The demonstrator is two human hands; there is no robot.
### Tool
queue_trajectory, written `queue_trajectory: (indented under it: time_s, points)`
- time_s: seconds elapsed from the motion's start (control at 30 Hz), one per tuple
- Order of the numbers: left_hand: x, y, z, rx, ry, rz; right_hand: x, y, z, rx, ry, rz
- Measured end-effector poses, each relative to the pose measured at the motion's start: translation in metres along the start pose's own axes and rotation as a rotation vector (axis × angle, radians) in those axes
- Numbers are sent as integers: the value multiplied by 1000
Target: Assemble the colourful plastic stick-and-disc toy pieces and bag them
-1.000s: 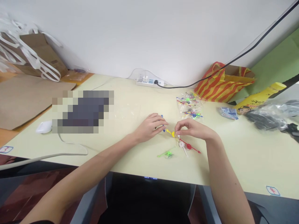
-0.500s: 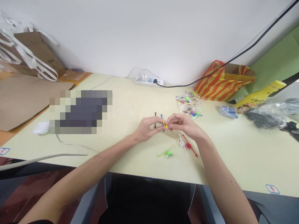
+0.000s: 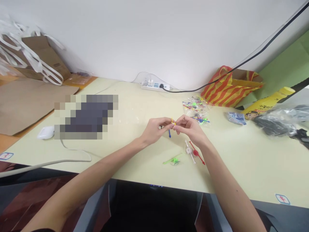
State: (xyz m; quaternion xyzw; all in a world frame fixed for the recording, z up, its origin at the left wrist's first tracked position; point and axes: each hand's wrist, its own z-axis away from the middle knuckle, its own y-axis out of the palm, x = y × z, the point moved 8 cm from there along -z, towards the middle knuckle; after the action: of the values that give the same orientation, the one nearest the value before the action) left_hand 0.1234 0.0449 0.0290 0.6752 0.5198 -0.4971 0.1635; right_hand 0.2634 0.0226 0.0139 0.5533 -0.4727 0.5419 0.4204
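Observation:
A small yellow arrow spinner (image 3: 173, 122) is pinched between the fingertips of my left hand (image 3: 156, 129) and my right hand (image 3: 189, 128), held up over the table. Fingers cover part of it. Just below the hands the tip of a blue arrow spinner (image 3: 169, 133) shows. A black arrow (image 3: 160, 127) is mostly hidden behind my left hand. Nearer me lie a white arrow spinner (image 3: 189, 150), a red arrow spinner (image 3: 196, 152) and a green arrow spinner (image 3: 175, 159) with a clear piece at its base.
Clear bags of coloured spinners (image 3: 196, 106) lie beyond my right hand, by a striped bag (image 3: 229, 88). A yellow bottle (image 3: 267, 103) leans at the right. A power strip (image 3: 154, 86) sits against the wall. To the left are a white case (image 3: 45, 132) and a pixelated dark area.
Both hands have risen slightly, and the yellow spinner has been turned more upright between the fingers. The black arrow is now mostly covered. The whole view has shifted a little.

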Motion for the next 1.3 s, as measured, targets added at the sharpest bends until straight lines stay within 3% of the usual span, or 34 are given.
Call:
queue_trajectory:
  time_s: [0.17, 0.3, 0.43, 0.53, 0.63, 0.87, 1.1, 1.3]
  points:
    - [4, 8, -24, 59, -16, 125, -7, -17, -3, -51, -16, -166]
    - [8, 10, -26, 116, 76, 102, -11, -18, -5, 17, 11, -237]
    - [6, 3, -12, 18, 166, -99, -16, -6, -4, 113, 38, -195]
    - [2, -3, -2, -92, 189, -180, -21, 2, -4, 108, 51, -170]
    - [-3, -5, 1, -127, 221, -169, -23, 4, -4, 71, 42, -131]
    - [-10, 4, 0, 60, 267, -48, -19, 3, -3, 77, 15, -145]
    - [0, 1, -2, 120, 112, 74, -15, 0, -2, 158, 1, -79]
    - [-8, 9, -2, 111, 280, -85, -22, -6, -3, 102, 53, -107]
